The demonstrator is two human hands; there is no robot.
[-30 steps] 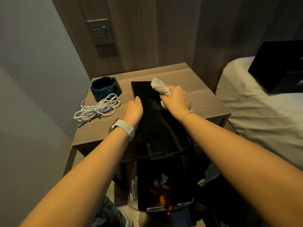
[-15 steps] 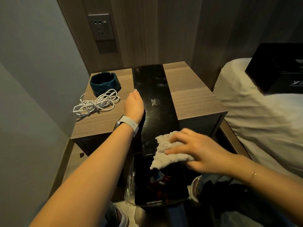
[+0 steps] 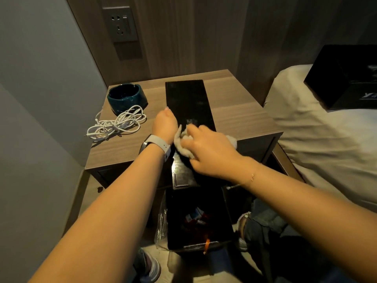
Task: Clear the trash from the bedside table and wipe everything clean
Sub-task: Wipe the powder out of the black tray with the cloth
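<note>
We look down on a wooden bedside table (image 3: 126,148) set in a corner, with a long black box (image 3: 188,103) lying lengthwise across its middle so that its near end juts out past the front edge. Our left hand (image 3: 164,123) rests against the box's left edge, fingers curled around the side and steadying it; a pale watch band (image 3: 158,144) wraps the wrist. Our right hand (image 3: 206,152) presses a crumpled off-white cloth (image 3: 183,148) onto the glossy top of the box near its middle, the fingers bent over the cloth and bunching it (part of it pokes out on the far side of the hand). To the left of the box sit a dark teal ashtray (image 3: 127,99) and, just in front of it, a loose tangle of white cable (image 3: 117,124). Below the overhanging end of the box stands a black bin (image 3: 199,219) lined with clear plastic, holding some colourful scraps we cannot make out. On the right, a bed with pale bedding (image 3: 318,139) carries another black box (image 3: 346,78). A wall socket (image 3: 120,24) is mounted above the table.
</note>
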